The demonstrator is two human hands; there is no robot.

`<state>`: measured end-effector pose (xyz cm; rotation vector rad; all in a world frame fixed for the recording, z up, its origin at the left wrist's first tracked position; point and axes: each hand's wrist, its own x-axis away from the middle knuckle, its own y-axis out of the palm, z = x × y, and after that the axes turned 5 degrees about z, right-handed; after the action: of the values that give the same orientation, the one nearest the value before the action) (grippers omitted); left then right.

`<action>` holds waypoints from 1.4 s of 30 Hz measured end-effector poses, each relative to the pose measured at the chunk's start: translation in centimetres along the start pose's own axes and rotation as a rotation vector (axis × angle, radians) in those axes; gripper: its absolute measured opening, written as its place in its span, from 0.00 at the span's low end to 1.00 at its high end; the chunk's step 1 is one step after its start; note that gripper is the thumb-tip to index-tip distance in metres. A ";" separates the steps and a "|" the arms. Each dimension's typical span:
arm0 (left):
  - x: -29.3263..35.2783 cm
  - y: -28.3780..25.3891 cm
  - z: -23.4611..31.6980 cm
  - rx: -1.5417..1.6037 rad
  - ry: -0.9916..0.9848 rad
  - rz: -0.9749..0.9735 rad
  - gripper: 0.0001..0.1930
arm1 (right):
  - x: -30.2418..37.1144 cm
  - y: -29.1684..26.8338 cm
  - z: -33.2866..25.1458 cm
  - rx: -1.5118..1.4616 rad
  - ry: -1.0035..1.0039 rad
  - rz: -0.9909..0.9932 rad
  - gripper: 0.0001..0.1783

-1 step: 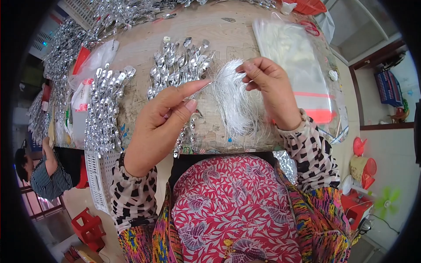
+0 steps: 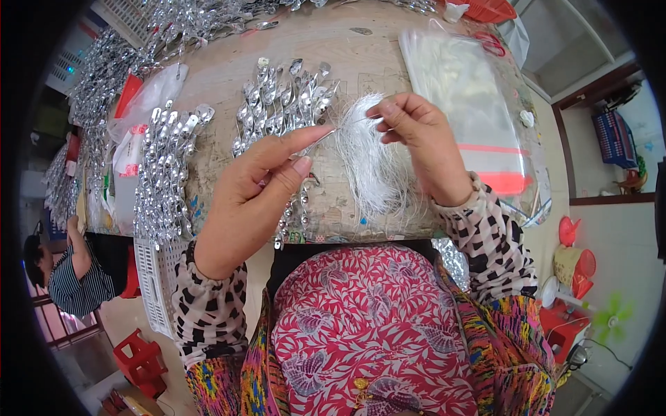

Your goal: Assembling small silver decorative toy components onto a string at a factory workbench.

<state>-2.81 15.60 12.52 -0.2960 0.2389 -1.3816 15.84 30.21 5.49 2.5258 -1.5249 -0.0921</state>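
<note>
My left hand (image 2: 253,191) is closed in a pinch on a silver twisted strip. The strip's shiny end (image 2: 320,140) shows above the index finger, and part of its length hangs below the palm. My right hand (image 2: 427,139) pinches a thin strand (image 2: 363,120) between thumb and index finger; the strand runs toward the strip's tip. Whether the strand passes through the tip is too small to tell. Beneath the right hand lies a bundle of white silvery threads (image 2: 374,170). A row of silver twisted strips (image 2: 274,104) lies just beyond my left hand.
More silver strips hang over the table's front edge (image 2: 163,173) at left, and heaps of them (image 2: 104,76) fill the far left. Clear plastic bags (image 2: 461,97) and red scissors (image 2: 490,44) lie at right. A co-worker (image 2: 76,277) sits at left, near a white crate (image 2: 154,284).
My right hand has shifted slightly to the left, toward the strip's tip. The left hand stays almost still.
</note>
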 end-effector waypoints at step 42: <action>0.4 -0.8 0.8 -0.223 0.126 -0.107 0.17 | 2.7 1.1 3.2 -0.305 0.617 -0.314 0.09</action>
<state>-3.26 15.09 13.54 -0.4111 0.4894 -1.4833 15.63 26.95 2.71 2.2267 -0.8085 0.3514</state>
